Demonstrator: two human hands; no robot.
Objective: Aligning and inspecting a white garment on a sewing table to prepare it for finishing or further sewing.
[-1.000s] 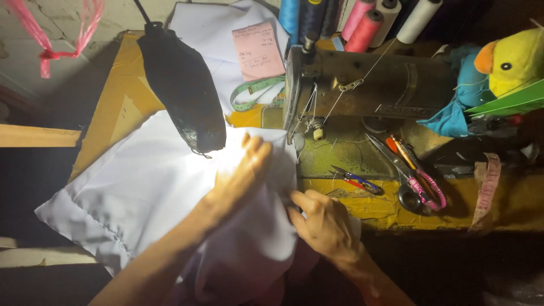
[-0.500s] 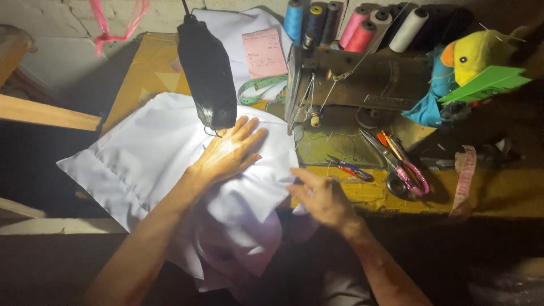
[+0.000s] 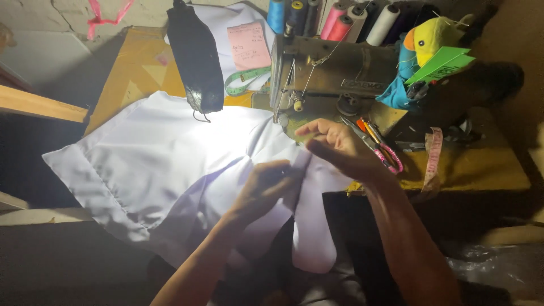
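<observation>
So the big sheet of thin white fabric (image 3: 164, 164) is spread over the yellow wooden table (image 3: 130, 73), draping off the front edge toward the person's lap. Left hand (image 3: 265, 190) sits on the cloth near the middle with fingers curled, looks like it's pinching a fold but honestly can't tell for sure. Right hand (image 3: 334, 148) is loosely curled just above the fabric edge, right in front of the old olive-green sewing machine (image 3: 340, 71). Pink-handled scissors (image 3: 385, 153) lie just beside that hand.
</observation>
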